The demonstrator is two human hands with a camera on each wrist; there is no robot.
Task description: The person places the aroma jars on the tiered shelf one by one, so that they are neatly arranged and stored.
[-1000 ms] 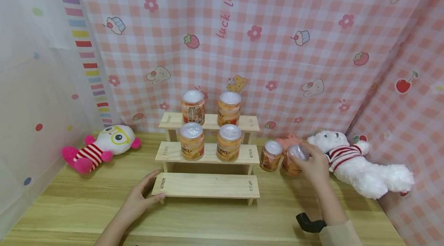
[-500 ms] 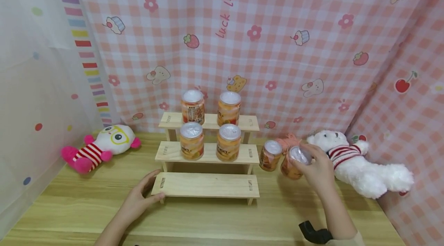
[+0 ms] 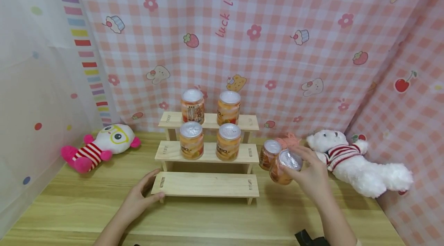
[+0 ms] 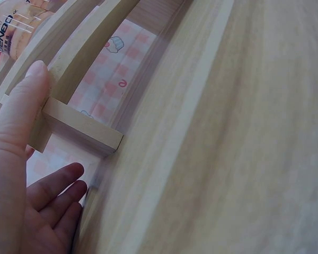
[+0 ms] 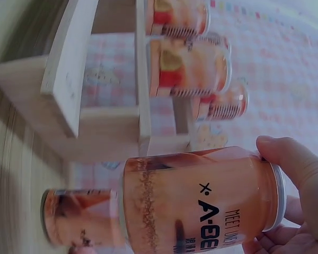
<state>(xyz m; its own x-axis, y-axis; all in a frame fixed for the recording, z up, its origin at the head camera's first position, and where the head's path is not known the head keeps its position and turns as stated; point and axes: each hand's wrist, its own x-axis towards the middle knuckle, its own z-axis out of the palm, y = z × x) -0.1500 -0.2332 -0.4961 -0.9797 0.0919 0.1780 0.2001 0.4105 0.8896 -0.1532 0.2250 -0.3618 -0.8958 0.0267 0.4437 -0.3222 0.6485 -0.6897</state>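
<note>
My right hand (image 3: 310,174) holds a can (image 3: 281,172) with an orange label and a silvery lid, gripping it near the lid; the can tilts beside another such can (image 3: 269,155) on the table. Lettering on the held can (image 5: 201,206) shows in the right wrist view. My left hand (image 3: 137,199) holds the left end of the lowest step of the wooden display stand (image 3: 208,185), thumb at its front edge and a finger at the back. In the left wrist view, the other fingers (image 4: 55,203) extend loosely below the board. Two cans (image 3: 192,141) stand on the middle step, two more (image 3: 229,108) on the top.
A pink and white plush toy (image 3: 104,147) lies left of the stand. On the right lies a white teddy bear (image 3: 360,165) in a striped top. A pink stringy bundle (image 3: 288,140) sits behind the loose cans, and a checked cloth (image 3: 277,61) hangs behind everything.
My right hand has lifted the can and brought it left and toward me, tilting it in front of the neighbouring can. My left hand has stayed at the stand's end.
</note>
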